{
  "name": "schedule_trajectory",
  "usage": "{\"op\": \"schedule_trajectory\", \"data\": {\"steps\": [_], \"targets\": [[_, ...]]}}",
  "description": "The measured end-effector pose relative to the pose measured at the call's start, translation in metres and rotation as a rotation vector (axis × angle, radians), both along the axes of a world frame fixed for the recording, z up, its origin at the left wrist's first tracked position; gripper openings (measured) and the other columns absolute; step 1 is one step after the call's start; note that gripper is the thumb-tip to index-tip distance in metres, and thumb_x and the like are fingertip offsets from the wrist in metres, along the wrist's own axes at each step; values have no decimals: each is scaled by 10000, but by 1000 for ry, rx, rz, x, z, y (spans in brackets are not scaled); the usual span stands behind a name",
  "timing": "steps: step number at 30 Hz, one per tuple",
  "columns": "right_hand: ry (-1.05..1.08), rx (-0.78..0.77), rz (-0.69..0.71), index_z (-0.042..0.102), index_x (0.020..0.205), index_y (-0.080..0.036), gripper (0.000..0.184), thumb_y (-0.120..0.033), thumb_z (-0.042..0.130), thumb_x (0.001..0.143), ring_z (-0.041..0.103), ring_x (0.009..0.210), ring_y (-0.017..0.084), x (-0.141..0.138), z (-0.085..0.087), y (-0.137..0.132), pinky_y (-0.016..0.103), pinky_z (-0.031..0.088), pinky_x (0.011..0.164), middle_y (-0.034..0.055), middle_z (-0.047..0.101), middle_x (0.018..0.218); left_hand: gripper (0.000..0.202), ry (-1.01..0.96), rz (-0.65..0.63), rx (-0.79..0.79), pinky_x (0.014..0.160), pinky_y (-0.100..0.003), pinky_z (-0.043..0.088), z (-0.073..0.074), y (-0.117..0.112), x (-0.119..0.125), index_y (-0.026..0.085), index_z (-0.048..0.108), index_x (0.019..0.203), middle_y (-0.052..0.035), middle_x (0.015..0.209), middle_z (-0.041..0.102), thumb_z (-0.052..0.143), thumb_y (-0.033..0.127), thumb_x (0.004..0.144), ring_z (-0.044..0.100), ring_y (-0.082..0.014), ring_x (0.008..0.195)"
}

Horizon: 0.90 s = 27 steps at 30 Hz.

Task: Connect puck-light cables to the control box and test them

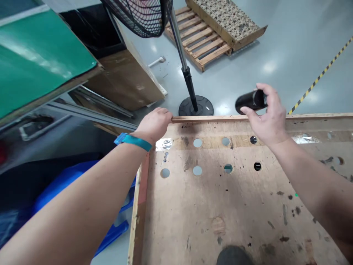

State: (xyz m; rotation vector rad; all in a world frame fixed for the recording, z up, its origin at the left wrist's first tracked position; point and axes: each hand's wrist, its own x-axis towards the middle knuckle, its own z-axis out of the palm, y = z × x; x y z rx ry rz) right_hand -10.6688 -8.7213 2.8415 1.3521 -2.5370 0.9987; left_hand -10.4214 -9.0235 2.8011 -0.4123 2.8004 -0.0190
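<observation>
In the head view, my right hand (268, 114) grips a black cylinder (248, 102) between thumb and fingers, holding it tilted nearly flat just past the far rim of a wooden board. Whether the cylinder is hollow cannot be made out. My left hand (156, 123), with a blue band at the wrist, is closed over the far left corner of the board's raised wooden rim (209, 118); its fingertips are partly hidden. Stains mark the wooden board (193, 213), and two rows of round holes run near its far side. Clear tape crosses some of it.
A standing fan (190, 84) is beyond the rim, its round base on the floor. Farther back lies a wooden pallet (204, 46) beside a speckled panel (231, 18). At left are a green-topped table (41, 55) and a blue plastic item (68, 184). A dark rounded shape (234, 255) shows below.
</observation>
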Motion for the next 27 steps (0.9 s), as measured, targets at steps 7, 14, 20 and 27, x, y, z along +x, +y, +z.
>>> {"op": "schedule_trajectory", "data": {"steps": [7,14,20,27], "targets": [[-42,-55,240,385,1562,-293,614,-414,617,1006,471,1428,342,82,0,-94,580,460,1207,114,532,1448,288,13,33,42,879,-409,515,5,3,-2,110,712,960,-173,979,664,437,68,887,612,-323,1042],[-33,13,365,413,1537,-289,598,-294,643,985,452,1442,331,92,2,-127,588,388,1264,95,498,1495,276,33,12,33,863,-407,515,2,0,-2,124,688,955,-176,991,663,419,81,908,608,-331,1067],[-2,-82,303,373,1550,-298,586,-432,584,1019,395,1500,318,93,50,-115,562,365,1285,67,435,1579,277,67,21,61,901,-419,504,0,2,-1,131,667,942,-168,1003,645,395,80,922,589,-324,1065],[-19,-104,71,371,1551,-295,646,-446,628,978,545,1371,336,72,8,-10,604,472,1189,126,553,1449,255,71,-43,7,894,-434,498,2,4,-1,128,660,967,-167,992,623,406,151,966,574,-328,1016]]}}
